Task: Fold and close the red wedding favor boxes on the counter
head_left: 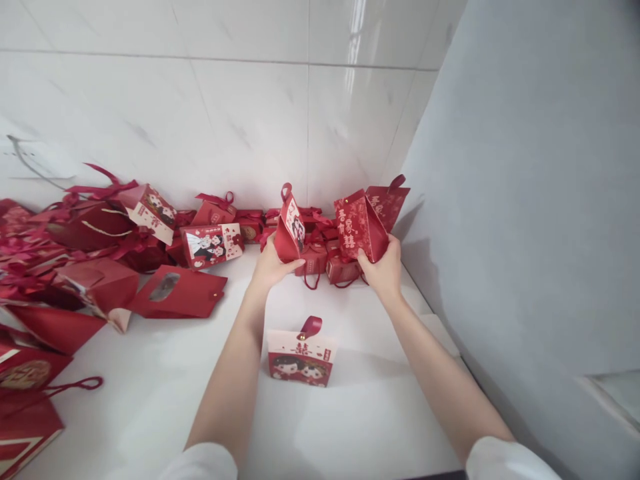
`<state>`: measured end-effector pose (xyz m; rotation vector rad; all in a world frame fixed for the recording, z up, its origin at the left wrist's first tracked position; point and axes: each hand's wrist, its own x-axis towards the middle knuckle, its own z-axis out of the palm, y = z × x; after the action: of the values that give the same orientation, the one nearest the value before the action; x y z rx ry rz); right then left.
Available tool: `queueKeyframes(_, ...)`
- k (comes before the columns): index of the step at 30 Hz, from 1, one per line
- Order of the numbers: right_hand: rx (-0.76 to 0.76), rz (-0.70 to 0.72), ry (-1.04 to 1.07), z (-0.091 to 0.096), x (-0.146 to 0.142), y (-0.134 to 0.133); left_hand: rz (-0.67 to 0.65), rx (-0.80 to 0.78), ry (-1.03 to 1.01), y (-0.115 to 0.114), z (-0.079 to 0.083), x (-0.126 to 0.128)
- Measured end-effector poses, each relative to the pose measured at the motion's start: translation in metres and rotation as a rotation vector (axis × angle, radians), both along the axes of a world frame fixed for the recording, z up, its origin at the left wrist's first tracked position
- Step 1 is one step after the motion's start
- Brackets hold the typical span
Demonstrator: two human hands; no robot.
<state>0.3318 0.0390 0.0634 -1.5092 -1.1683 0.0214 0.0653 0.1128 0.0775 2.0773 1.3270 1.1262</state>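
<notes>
My left hand (273, 267) grips the bottom of a small red gift box (290, 230) with a ribbon loop on top and a cartoon picture on its side. My right hand (384, 270) holds a larger red gift bag (361, 225) printed with pale characters, tilted, with a second red bag (387, 200) just behind it. Both are held up near the back wall, above a row of small red boxes (325, 257). Between my forearms, a red and white cartoon-couple box (300, 357) with a red loop stands on the white tabletop (150, 387).
A big heap of red gift bags, boxes and ribbons (75, 260) covers the left side, with a flat red envelope-like bag (177, 292) at its edge. White tiled wall behind; a plain white wall (525, 200) closes off the right side.
</notes>
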Motion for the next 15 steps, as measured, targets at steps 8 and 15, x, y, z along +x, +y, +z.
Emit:
queueKeyframes(8,0.012,-0.195,0.189,-0.003,0.026,0.014,0.292,0.042,0.245,-0.004,0.009,0.013)
queueKeyframes(15,-0.193,-0.243,0.063,-0.036,0.03,0.029,0.4,0.11,0.379,0.004,0.006,0.027)
